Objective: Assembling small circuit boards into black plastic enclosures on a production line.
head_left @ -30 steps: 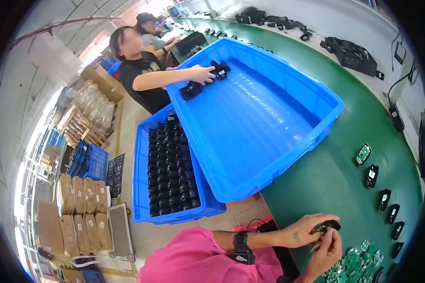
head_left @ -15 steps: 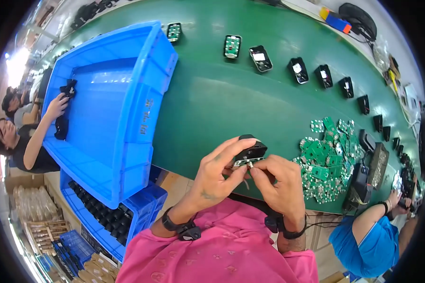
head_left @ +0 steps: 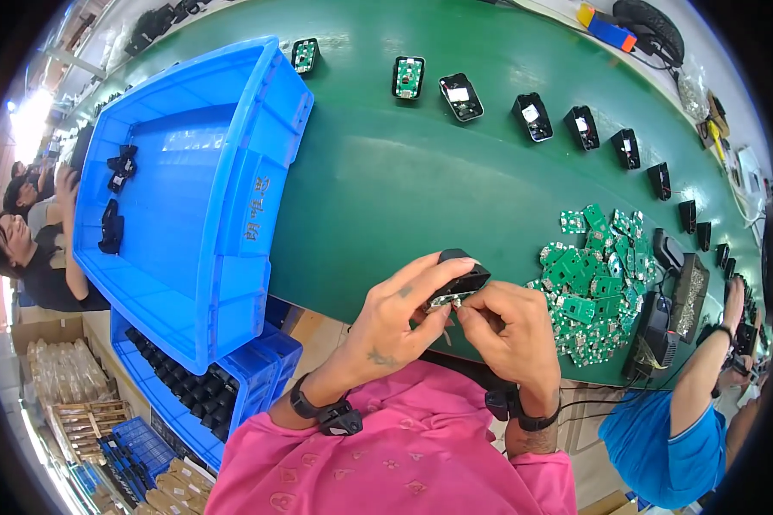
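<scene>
While both hands grip a black housing (head_left: pixel 460 276), black parts (head_left: pixel 116 193) sit in the blue bin (head_left: pixel 258 206)

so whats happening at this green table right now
A person in a pink shirt holds a small black housing in the left hand while the right hand works at its lower edge, above the near edge of the green table. A pile of small green circuit boards lies just to the right. More black housings sit in a curved row farther back. A big blue bin stands to the left, where another person reaches in.
</scene>
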The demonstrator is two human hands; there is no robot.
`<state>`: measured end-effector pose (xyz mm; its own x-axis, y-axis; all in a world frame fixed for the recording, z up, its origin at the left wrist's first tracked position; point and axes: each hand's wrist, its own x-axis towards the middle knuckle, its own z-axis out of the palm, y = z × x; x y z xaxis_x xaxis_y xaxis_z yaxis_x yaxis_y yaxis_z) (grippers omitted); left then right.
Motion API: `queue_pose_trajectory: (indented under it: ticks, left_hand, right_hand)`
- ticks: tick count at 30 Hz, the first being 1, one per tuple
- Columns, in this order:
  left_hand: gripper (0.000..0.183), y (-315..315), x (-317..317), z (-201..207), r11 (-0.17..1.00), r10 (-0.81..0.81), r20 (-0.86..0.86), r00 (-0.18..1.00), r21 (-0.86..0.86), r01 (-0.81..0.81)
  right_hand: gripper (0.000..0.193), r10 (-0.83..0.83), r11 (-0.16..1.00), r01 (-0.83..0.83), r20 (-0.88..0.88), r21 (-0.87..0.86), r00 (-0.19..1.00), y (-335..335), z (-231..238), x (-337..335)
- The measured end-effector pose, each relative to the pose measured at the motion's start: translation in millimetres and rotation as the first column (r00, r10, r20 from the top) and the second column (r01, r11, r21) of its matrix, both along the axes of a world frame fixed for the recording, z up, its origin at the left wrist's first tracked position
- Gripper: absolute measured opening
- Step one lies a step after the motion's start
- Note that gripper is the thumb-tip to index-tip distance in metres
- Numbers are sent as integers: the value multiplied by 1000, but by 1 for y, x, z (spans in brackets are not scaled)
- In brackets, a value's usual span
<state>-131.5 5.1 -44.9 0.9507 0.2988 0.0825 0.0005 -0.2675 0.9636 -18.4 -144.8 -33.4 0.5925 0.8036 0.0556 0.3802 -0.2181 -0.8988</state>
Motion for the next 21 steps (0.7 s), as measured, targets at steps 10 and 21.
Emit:
queue_pose_trajectory:
  ticks: [10, 21]
  left_hand:
    - [53, -23, 8, -25, 878, 153, 78, 985, 447, -172]
    - [59, -7, 4, -10, 895, 113, 8, 994, -435, -98]
  right_hand:
    - [9, -83, 988, 113, 264, -101, 961, 7, -8, -12]
    - [23, -484, 872, 482, 10, 81, 875, 6, -43, -15]
